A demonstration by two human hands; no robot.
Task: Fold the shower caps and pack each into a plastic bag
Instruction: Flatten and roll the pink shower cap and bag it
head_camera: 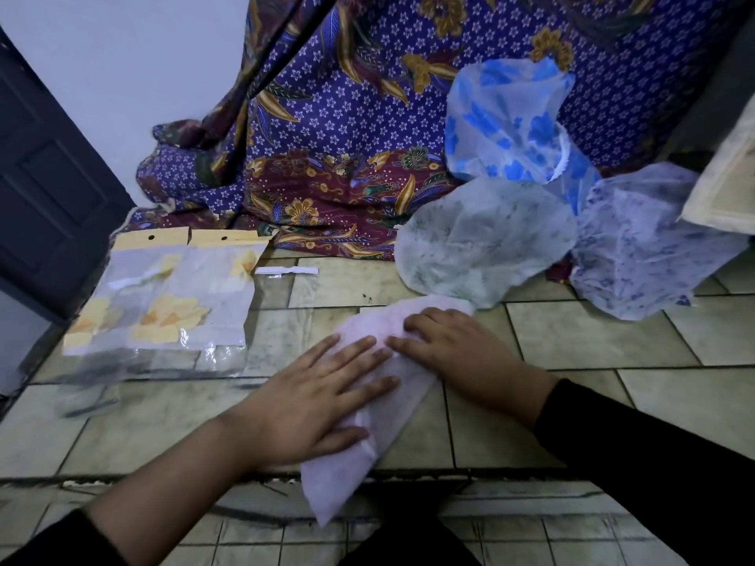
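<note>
A pale pink shower cap (347,475), folded into a long narrow wedge, lies on the tiled floor. My left hand (322,398) presses flat on its middle with fingers spread. My right hand (453,345) rests palm down on its upper part, fingers apart. Three unfolded caps sit behind: a greenish one (482,243), a blue-flowered one (510,124) and a blue-speckled one (645,255). Two packed plastic bags (163,300) with yellow headers lie at the left. An empty clear bag (294,283) lies beside them.
A purple patterned cloth (335,136) hangs and pools at the back. A dark door (49,189) stands at the left. A cream object (723,185) juts in at the right. A step edge (163,480) crosses the tiled floor near me.
</note>
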